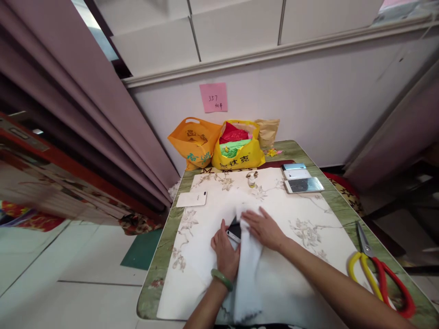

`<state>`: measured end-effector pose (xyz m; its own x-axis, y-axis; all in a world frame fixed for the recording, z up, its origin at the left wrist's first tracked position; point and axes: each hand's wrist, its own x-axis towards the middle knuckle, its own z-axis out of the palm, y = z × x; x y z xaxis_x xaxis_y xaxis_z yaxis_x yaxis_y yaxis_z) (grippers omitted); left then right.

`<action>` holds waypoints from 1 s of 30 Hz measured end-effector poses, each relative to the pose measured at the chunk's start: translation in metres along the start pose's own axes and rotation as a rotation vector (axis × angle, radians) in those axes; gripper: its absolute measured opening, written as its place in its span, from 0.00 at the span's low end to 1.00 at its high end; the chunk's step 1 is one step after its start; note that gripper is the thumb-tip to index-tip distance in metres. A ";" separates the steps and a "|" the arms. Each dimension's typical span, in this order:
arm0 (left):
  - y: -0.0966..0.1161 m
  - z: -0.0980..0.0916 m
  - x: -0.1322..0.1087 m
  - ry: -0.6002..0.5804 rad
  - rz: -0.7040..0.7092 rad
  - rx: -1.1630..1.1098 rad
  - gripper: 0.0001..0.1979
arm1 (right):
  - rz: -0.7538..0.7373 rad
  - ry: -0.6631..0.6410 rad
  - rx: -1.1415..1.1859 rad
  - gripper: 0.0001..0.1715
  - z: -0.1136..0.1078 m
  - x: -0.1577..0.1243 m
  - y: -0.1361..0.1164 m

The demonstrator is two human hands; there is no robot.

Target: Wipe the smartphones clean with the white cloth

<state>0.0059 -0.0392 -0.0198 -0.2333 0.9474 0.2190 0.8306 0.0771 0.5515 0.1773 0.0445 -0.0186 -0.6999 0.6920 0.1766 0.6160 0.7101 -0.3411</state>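
A dark phone-like device with a pale edge lies in the middle of the table, partly covered by a folded white sheet. My left hand, with a green bangle at its wrist, is closed around the device's near left side. Across the top of the fold, my right hand rests with its fingers stretched out and its thumb apart. The fold runs down toward the table's front edge. Motion blur hides whether the sheet is paper or thin cloth, and much of the device is covered.
Scissors with red and yellow handles lie at right. Several phones sit at back right, a white phone at left. A small bottle stands behind my hands. An orange bag and a yellow bag stand at the back.
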 end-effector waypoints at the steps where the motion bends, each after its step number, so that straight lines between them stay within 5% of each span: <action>1: 0.000 0.000 0.000 0.000 0.002 0.000 0.40 | 0.113 0.040 -0.022 0.28 -0.002 0.002 0.001; 4: -0.001 0.001 0.000 0.014 -0.004 -0.005 0.39 | 0.213 0.057 -0.018 0.32 -0.002 0.006 -0.009; 9: 0.000 -0.002 0.001 0.004 -0.014 -0.019 0.39 | -0.203 -0.150 0.174 0.29 -0.012 -0.002 -0.008; 13: 0.001 -0.002 0.003 0.001 0.001 -0.025 0.41 | 0.066 -0.041 0.071 0.26 -0.018 0.002 0.015; 16: 0.001 -0.001 0.004 0.024 -0.016 -0.014 0.39 | 0.220 0.033 -0.027 0.34 -0.009 0.011 0.004; 20: 0.003 -0.001 0.004 0.014 -0.035 -0.012 0.37 | -0.042 -0.041 0.060 0.29 0.000 0.005 -0.023; 23: 0.003 -0.003 0.004 -0.009 -0.024 -0.012 0.39 | -0.154 -0.037 0.130 0.23 -0.007 -0.008 -0.014; 27: 0.002 -0.003 0.004 -0.008 0.004 -0.005 0.40 | 0.116 0.125 -0.007 0.22 -0.018 -0.008 0.011; 30: 0.002 -0.002 0.004 0.011 0.005 -0.001 0.40 | 0.232 0.180 -0.070 0.22 -0.013 0.003 0.002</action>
<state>0.0055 -0.0362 -0.0167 -0.2346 0.9443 0.2308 0.8312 0.0718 0.5513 0.1810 0.0496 -0.0065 -0.4665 0.8442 0.2640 0.7795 0.5335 -0.3284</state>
